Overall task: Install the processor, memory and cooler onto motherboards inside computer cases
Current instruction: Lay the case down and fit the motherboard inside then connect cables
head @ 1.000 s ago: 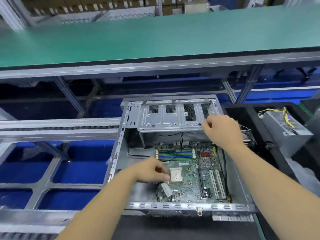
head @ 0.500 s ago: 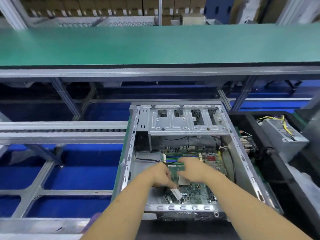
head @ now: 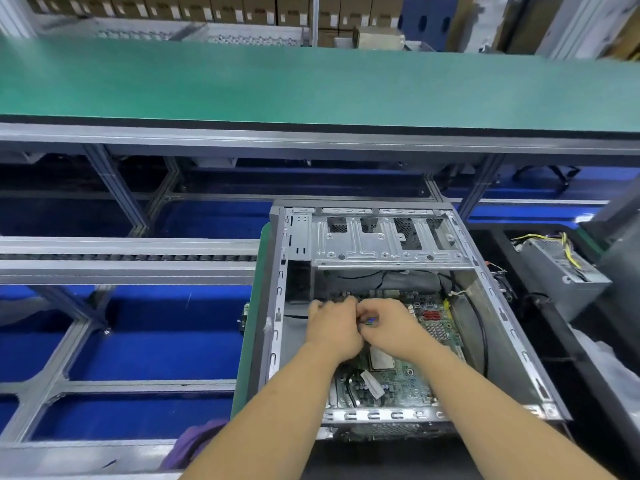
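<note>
Nearest: open computer case [head: 512, 327] lying on its side, green motherboard [head: 398, 379] flat inside, square processor [head: 381, 358] seated mid-board just beside both wrists. Mid: left hand [head: 334, 329] and right hand [head: 389, 327] side by side, touching, fingers curled down over the memory slots at the board's far edge; memory stick itself hidden, so grip on it cannot be told. Beyond: silver drive cage [head: 388, 242] across the case's far end, grey power supply [head: 561, 271] with yellow wires to the right, green conveyor belt [head: 311, 84] farthest.
</note>
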Demonstrator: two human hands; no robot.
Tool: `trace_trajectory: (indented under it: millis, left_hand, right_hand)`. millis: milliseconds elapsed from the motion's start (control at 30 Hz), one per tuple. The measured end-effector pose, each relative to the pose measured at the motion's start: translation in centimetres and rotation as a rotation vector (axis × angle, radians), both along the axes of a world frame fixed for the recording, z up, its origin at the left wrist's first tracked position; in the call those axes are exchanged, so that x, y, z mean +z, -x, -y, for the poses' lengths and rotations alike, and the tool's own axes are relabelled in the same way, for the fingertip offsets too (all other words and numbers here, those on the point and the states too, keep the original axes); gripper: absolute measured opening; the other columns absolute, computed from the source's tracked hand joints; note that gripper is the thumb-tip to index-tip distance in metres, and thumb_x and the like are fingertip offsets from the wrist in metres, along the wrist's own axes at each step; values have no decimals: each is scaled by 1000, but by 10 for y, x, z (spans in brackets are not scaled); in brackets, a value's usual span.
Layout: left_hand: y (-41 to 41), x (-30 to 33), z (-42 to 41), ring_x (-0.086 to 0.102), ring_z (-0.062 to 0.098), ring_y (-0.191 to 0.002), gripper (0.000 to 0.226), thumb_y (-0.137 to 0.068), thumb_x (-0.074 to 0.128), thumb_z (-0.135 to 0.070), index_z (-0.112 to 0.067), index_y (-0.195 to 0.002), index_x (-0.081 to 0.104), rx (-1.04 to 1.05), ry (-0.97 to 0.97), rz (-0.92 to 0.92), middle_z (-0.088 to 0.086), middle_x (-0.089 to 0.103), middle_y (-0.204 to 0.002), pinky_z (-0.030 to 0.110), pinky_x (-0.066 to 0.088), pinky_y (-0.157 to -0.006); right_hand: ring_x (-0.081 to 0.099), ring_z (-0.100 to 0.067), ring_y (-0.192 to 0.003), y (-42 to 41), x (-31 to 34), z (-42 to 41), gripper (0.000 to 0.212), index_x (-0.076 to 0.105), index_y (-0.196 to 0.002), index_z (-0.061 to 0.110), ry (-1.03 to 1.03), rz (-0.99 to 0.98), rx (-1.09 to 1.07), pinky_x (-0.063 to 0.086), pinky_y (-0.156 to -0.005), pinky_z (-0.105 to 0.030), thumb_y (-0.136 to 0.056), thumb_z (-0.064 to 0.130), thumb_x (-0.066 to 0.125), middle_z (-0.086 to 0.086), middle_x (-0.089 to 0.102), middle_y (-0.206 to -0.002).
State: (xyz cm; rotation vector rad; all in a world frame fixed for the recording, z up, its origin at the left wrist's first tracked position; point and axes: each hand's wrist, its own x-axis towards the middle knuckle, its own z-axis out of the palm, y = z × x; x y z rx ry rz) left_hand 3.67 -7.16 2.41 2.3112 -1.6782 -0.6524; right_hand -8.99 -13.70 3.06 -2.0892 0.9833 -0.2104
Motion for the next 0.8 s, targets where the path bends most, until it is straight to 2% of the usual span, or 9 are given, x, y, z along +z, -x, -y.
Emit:
trace_trajectory:
  millis: [133, 200, 300, 400, 467, 533, 600, 700, 800]
  left_hand:
    - [3, 7, 0, 61, 27, -99, 27, -92, 48, -26, -31, -116, 60, 40, 85, -158, 0, 67, -107, 34, 47, -72]
    - [2, 9, 0, 61, 26, -98, 20, -98, 45, -30, -31, -111, 60, 81, 129, -113, -1, 67, -105, 32, 44, -67]
    - [-6, 11, -1, 62, 27, -86, 15, -101, 44, -20, -20, -100, 59, 387, 209, -69, 5, 68, -98, 33, 44, -62]
    - [-14, 13, -1, 55, 24, -75, 17, -102, 44, -19, -12, -103, 59, 623, 216, -101, 8, 67, -94, 31, 38, -59]
    - [-15, 14, -1, 57, 23, -75, 27, -104, 43, -30, -12, -94, 60, 655, 213, -84, 6, 64, -89, 31, 40, -57]
    - [-16, 14, 0, 50, 17, -74, 32, -104, 44, -33, -12, -92, 65, 647, 231, -29, 4, 58, -99, 30, 40, -58]
    - [-19, 13, 2, 43, 13, -71, 34, -103, 46, -34, -12, -90, 68, 621, 255, 33, 2, 50, -103, 29, 37, -59]
    - [-21, 10, 4, 49, 17, -61, 38, -102, 47, -35, -18, -69, 55, 610, 248, 27, 0, 56, -76, 31, 38, -50]
    - [-21, 10, 2, 44, 14, -49, 39, -101, 47, -37, -18, -67, 49, 687, 237, -31, -2, 52, -59, 25, 26, -43]
  right_hand:
    - [69, -8, -94, 10, 0, 10, 34, 81, -104, 23, -18, 37, -139, 54, -92, -30, -89, 1, 60, 16, 74, -94]
    - [66, -3, -93, 4, 1, 12, 33, 80, -93, 26, 31, 72, -209, 51, -89, -26, -91, 2, 58, 17, 72, -90]
    - [64, -5, -79, -13, 1, 19, 32, 68, -75, 30, 85, 173, -272, 53, -76, -30, -91, 5, 56, 12, 72, -83]
    - [64, -11, -79, -30, -5, 37, 25, 73, -85, 20, 162, -53, -93, 48, -72, -30, -96, 12, 51, 2, 73, -91]
    - [61, -26, -86, -44, -11, 49, 27, 62, -83, 16, 161, -302, 39, 43, -72, -31, -102, 21, 45, -2, 64, -87]
    - [56, -28, -89, -61, -18, 58, 26, 55, -91, 15, 122, -446, 109, 40, -73, -32, -106, 29, 39, -7, 59, -93]
    - [57, -28, -92, -77, -28, 65, 19, 53, -100, 18, 127, -462, 133, 43, -76, -32, -106, 33, 42, -10, 62, -106]
    - [54, -25, -94, -96, -40, 72, 14, 51, -104, 22, 85, -465, 48, 41, -81, -31, -105, 34, 44, -3, 55, -106]
    - [54, -23, -89, -101, -47, 79, 16, 50, -101, 21, 15, -456, -54, 38, -79, -31, -107, 31, 39, 1, 50, -101]
